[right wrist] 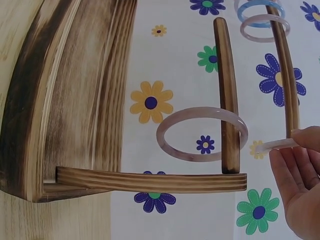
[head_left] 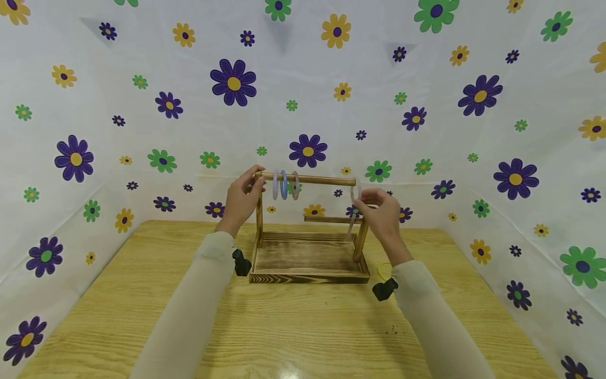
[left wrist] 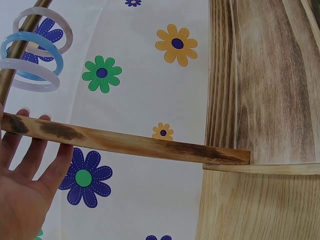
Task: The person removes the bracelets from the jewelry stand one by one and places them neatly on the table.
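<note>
My left hand (head_left: 241, 200) grips the top of the left post (left wrist: 110, 142) of a wooden bangle stand, thumb in front and fingers behind. My right hand (head_left: 382, 213) pinches a pale bangle (right wrist: 276, 145) at the right end of the upper rod (head_left: 326, 180). Toward the left of that rod hang a lavender bangle (head_left: 275, 190), a blue bangle (head_left: 284, 189) and a greyish-pink bangle (head_left: 295, 190). Another pale pink bangle (right wrist: 192, 157) hangs round the lower rod (right wrist: 230, 145), close to its post.
The stand's shallow tray (head_left: 310, 278) rests on the wood-grain table (head_left: 284, 326). A small yellow round thing (head_left: 384, 271) lies by my right wrist. Behind and at both sides stands a white flower-print sheet (head_left: 189, 126). Black cameras sit on both wrists.
</note>
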`<control>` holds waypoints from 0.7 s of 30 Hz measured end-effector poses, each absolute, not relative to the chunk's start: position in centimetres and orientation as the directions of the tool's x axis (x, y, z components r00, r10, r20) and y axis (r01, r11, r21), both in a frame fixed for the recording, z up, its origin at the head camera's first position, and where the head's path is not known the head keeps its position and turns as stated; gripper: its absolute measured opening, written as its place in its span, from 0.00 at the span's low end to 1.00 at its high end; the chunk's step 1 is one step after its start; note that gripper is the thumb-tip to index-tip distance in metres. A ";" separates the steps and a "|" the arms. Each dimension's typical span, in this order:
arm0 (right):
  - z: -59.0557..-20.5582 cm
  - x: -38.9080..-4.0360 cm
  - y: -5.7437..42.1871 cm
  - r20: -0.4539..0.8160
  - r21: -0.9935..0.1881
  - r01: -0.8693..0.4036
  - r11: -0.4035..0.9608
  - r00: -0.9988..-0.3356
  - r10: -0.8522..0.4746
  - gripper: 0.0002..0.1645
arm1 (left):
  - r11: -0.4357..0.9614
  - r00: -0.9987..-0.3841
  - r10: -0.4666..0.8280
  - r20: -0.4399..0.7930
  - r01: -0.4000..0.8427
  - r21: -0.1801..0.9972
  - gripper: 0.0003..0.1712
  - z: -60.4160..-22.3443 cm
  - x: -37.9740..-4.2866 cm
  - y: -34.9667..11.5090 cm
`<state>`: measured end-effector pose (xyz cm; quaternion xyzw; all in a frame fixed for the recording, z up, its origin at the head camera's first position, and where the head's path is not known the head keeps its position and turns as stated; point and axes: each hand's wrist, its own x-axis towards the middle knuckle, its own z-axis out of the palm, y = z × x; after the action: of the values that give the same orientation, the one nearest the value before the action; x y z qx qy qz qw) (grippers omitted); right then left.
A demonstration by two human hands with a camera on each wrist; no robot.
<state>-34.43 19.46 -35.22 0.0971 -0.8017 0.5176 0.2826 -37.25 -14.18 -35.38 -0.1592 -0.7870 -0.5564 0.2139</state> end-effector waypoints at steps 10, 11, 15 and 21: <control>-35.5 -34.2 20.7 0.552 -0.781 -0.438 0.445 -0.818 0.162 0.14 | 0.315 -0.872 0.025 0.489 0.471 0.824 0.21 -33.0 -34.4 -13.6; -35.5 -34.1 20.8 0.550 -0.782 -0.436 0.446 -0.819 0.162 0.14 | 0.318 -0.874 0.025 0.486 0.468 0.825 0.21 -32.9 -34.2 -13.5; -35.6 -33.9 21.2 0.541 -0.787 -0.425 0.448 -0.824 0.170 0.14 | 0.320 -0.876 0.025 0.482 0.464 0.826 0.21 -32.7 -33.9 -13.5; -35.7 -33.6 22.0 0.536 -0.794 -0.401 0.456 -0.817 0.213 0.15 | 0.326 -0.872 0.023 0.488 0.468 0.821 0.21 -32.8 -34.0 -13.5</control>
<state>-33.57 22.02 -35.73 0.0589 -0.8001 0.5181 0.2965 -34.04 -13.51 -32.80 -0.1556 -0.7895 -0.5593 0.1991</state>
